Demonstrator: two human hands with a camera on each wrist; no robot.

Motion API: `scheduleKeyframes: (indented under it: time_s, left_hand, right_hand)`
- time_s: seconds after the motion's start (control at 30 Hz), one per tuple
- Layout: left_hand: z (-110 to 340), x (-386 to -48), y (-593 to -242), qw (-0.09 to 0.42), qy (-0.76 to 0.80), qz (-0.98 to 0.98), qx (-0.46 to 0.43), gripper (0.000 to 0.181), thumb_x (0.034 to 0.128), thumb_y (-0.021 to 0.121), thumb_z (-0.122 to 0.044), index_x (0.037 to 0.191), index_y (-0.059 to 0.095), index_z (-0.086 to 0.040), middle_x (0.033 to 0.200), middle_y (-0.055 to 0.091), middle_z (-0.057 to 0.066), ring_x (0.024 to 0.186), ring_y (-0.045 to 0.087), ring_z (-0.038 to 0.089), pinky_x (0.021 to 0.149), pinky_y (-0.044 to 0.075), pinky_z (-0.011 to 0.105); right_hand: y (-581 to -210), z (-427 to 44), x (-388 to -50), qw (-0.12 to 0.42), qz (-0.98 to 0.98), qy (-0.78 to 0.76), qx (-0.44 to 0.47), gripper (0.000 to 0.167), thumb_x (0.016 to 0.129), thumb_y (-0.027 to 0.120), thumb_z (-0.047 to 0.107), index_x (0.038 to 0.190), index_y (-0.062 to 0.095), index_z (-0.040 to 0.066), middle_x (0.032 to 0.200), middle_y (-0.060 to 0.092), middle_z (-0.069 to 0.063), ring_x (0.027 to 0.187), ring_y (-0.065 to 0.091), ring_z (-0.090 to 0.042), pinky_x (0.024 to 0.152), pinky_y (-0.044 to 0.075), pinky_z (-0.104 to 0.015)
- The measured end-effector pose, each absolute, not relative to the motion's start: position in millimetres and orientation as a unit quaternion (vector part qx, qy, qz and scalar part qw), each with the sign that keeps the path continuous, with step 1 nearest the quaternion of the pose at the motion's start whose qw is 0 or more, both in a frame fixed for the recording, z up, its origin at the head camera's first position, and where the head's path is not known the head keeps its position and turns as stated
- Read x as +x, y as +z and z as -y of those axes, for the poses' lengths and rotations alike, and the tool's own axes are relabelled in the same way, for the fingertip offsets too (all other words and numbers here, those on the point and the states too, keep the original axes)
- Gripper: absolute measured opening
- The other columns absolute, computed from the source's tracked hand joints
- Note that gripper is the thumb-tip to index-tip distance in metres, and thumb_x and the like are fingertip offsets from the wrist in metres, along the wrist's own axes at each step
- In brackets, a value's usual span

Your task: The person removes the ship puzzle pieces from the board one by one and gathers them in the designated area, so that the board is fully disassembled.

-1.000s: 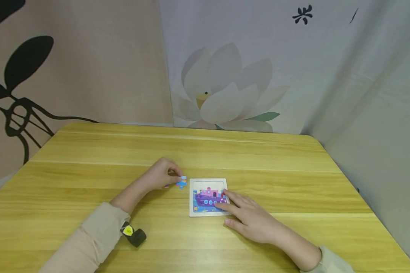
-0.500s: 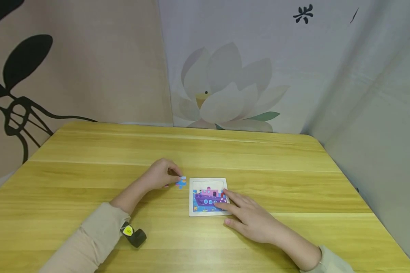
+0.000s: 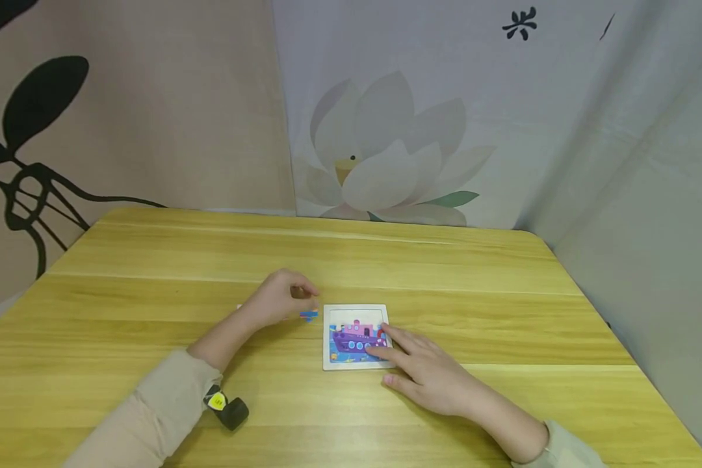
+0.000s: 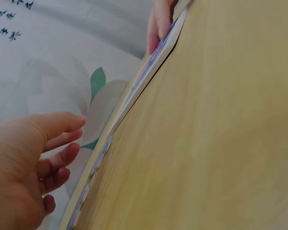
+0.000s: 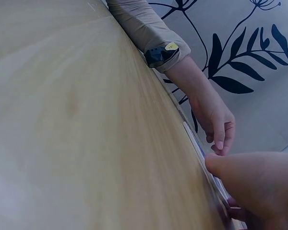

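My left hand (image 3: 279, 298) hovers over a blue jigsaw piece (image 3: 308, 314) on the table. In the left wrist view the left hand's fingers are loosely bent and apart, holding nothing, and several flat puzzle pieces (image 4: 103, 152) lie beyond them, seen edge-on. A square puzzle tray (image 3: 326, 339) with a pale rim stands right of that hand; it bears a purple and pink ship picture, while its upper strip shows bare backing. With fingers spread, my right hand (image 3: 433, 376) rests on the tray's right side.
A wooden table (image 3: 474, 292) extends around both hands. A small light edge (image 3: 239, 306) shows behind the left wrist. On the left sleeve hangs a black wrist device (image 3: 231, 411) with a yellow label. Printed curtains (image 3: 398, 130) stand behind the table.
My left hand has come off the blue piece, which it was touching before, and has lifted slightly. That piece now lies under its fingertips. The right hand has stayed on the tray.
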State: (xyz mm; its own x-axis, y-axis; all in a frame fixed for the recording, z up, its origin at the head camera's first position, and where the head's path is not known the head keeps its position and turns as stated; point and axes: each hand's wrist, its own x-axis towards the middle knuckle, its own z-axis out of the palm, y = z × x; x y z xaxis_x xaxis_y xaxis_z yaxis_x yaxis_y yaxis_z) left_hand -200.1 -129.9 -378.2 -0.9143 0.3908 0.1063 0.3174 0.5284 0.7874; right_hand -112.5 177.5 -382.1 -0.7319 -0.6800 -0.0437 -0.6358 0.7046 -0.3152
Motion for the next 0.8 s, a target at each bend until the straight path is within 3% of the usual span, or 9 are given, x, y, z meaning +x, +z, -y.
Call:
scheduleKeyframes:
  time_s: [0.17, 0.4, 0.63, 0.8]
  left_hand:
    - [122.8, -193.6, -377.5, 0.032, 0.437, -0.868, 0.233, 0.015, 0.0821, 0.077, -0.017, 0.094, 0.075, -0.009, 0.088, 0.064, -0.005, 0.090, 0.052, 0.020, 0.077, 0.046, 0.036]
    - [115.3, -186.8, -380.8, 0.061, 0.440, -0.854, 0.270, 0.019, 0.0801, 0.079, -0.019, 0.097, 0.075, -0.010, 0.092, 0.066, -0.004, 0.091, 0.054, 0.019, 0.081, 0.046, 0.039]
    - [108.9, -178.9, -385.1, 0.066, 0.399, -0.865, 0.297, 0.024, 0.0790, 0.080, -0.025, 0.101, 0.074, -0.015, 0.104, 0.063, -0.006, 0.105, 0.051, 0.022, 0.090, 0.042, 0.048]
    - [105.0, -174.9, -385.8, 0.065, 0.365, -0.882, 0.291, 0.029, 0.0771, 0.081, -0.027, 0.104, 0.074, -0.017, 0.105, 0.061, -0.007, 0.106, 0.049, 0.022, 0.091, 0.037, 0.051]
  right_hand:
    - [-382.0, -177.5, -112.5, 0.076, -0.918, -0.146, -0.361, 0.049, 0.100, 0.040, 0.049, 0.146, 0.040, 0.032, 0.158, 0.017, -0.006, 0.140, 0.022, -0.030, 0.109, 0.021, -0.054]
    - [-381.2, -176.9, -113.3, 0.081, -0.920, -0.145, -0.355, 0.049, 0.099, 0.042, 0.048, 0.146, 0.041, 0.033, 0.158, 0.018, -0.005, 0.140, 0.022, -0.031, 0.108, 0.021, -0.053]
    - [-382.9, -177.9, -113.9, 0.075, -0.921, -0.141, -0.356, 0.049, 0.099, 0.043, 0.049, 0.146, 0.040, 0.034, 0.158, 0.017, -0.005, 0.139, 0.023, -0.031, 0.108, 0.022, -0.054]
    - [-382.7, -177.7, -113.6, 0.076, -0.921, -0.138, -0.355, 0.048, 0.099, 0.043, 0.048, 0.145, 0.040, 0.034, 0.158, 0.018, -0.005, 0.139, 0.024, -0.031, 0.108, 0.022, -0.054]
